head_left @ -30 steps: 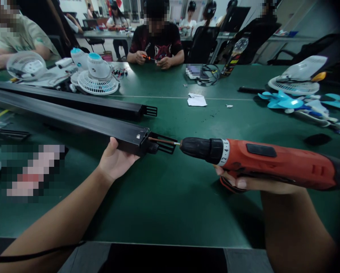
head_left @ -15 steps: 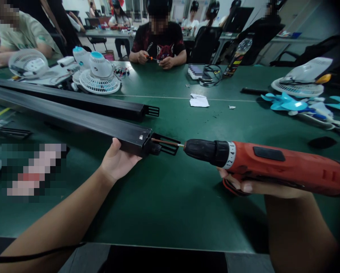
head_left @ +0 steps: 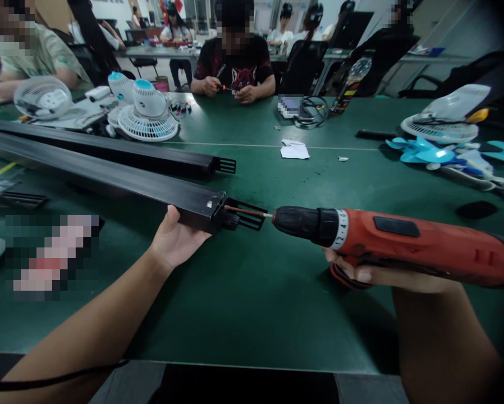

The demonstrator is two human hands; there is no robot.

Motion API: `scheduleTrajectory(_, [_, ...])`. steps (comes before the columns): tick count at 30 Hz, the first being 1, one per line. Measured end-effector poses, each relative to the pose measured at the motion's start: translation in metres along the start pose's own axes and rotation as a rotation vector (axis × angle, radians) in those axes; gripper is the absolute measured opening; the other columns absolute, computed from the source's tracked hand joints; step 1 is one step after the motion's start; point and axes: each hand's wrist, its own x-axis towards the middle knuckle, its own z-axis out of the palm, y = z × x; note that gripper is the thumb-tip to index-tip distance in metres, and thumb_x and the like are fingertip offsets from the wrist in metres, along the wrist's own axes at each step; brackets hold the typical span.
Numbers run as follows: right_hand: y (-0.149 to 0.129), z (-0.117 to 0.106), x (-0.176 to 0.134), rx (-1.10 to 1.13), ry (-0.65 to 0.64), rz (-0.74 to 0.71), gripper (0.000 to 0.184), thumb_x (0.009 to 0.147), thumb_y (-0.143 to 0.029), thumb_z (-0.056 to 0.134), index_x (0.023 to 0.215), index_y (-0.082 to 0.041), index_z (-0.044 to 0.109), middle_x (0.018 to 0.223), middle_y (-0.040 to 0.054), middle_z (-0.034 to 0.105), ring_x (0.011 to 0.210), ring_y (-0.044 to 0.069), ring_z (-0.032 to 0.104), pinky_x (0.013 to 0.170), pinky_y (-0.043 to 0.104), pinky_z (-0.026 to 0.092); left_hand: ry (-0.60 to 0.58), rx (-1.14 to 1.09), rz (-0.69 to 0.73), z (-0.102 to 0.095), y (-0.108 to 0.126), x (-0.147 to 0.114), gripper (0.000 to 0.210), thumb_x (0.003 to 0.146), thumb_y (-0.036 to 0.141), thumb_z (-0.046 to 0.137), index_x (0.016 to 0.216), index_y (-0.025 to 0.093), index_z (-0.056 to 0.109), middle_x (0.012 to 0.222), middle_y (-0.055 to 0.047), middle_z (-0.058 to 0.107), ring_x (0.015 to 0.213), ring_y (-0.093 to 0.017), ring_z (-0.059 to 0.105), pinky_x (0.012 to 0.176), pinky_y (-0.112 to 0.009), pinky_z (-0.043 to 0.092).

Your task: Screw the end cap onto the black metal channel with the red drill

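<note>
Holding the red drill, the right hand points its thin bit at the long black bar left of the drill. The left hand grips the bar's end, fingers underneath. It looks stiff and smooth; I'd squeeze its flat sides. Farther left and back from the drill: another bar, then a white fan.

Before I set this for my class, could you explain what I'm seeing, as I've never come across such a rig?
There is no robot: these are a person's two bare hands, seen by a camera worn on the head, looking forward and down. The left hand holds a long black beam near its end. The right hand grips a red power drill, its thin bit pointing at that end. The green table also bears a second black beam, white fan parts and blue fan blades.
</note>
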Motion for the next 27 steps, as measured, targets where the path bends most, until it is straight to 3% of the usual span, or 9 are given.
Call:
scheduleTrajectory(8, [0.001,-0.002,0.000,-0.029,-0.078,-0.063,0.029,0.116,-0.028,0.094,0.145,-0.026,0.095,0.086,0.0054,0.086,0.062,0.022,0.080,0.058,0.031,0.072,-0.018,-0.003,-0.010,-0.007,0.000,0.000,0.082,0.100,0.081,0.109,0.158,0.026,0.088,0.175,-0.015,0.087,0.167,-0.043,0.082,0.120,-0.044,0.080])
scheduleTrajectory(13, [0.003,0.001,-0.002,-0.015,-0.072,-0.071,0.027,0.120,-0.024,0.089,0.146,-0.029,0.092,0.102,0.0076,0.092,0.069,0.020,0.086,0.060,0.026,0.073,-0.042,-0.024,-0.027,-0.012,0.000,0.001,0.091,0.101,0.081,0.107,0.172,0.031,0.082,0.175,-0.014,0.087,0.174,-0.045,0.077,0.126,-0.048,0.078])
scheduleTrajectory(18, [0.003,0.005,-0.001,0.028,-0.089,-0.057,0.024,0.125,-0.032,0.086,0.148,-0.026,0.089,0.088,0.0031,0.084,0.061,0.018,0.078,0.054,0.025,0.068,-0.076,-0.057,-0.033,-0.014,0.000,0.001,0.096,0.104,0.078,0.106,0.182,0.032,0.075,0.173,-0.014,0.088,0.168,-0.044,0.081,0.124,-0.046,0.078])
scheduleTrajectory(27, [0.002,0.003,0.006,0.026,-0.126,-0.091,0.027,0.124,-0.034,0.088,0.149,-0.024,0.091,0.084,0.0009,0.077,0.059,0.017,0.072,0.055,0.025,0.069,0.000,-0.029,-0.033,0.002,0.004,0.000,0.085,0.097,0.073,0.115,0.162,0.028,0.086,0.162,-0.012,0.093,0.149,-0.036,0.091,0.113,-0.038,0.079])
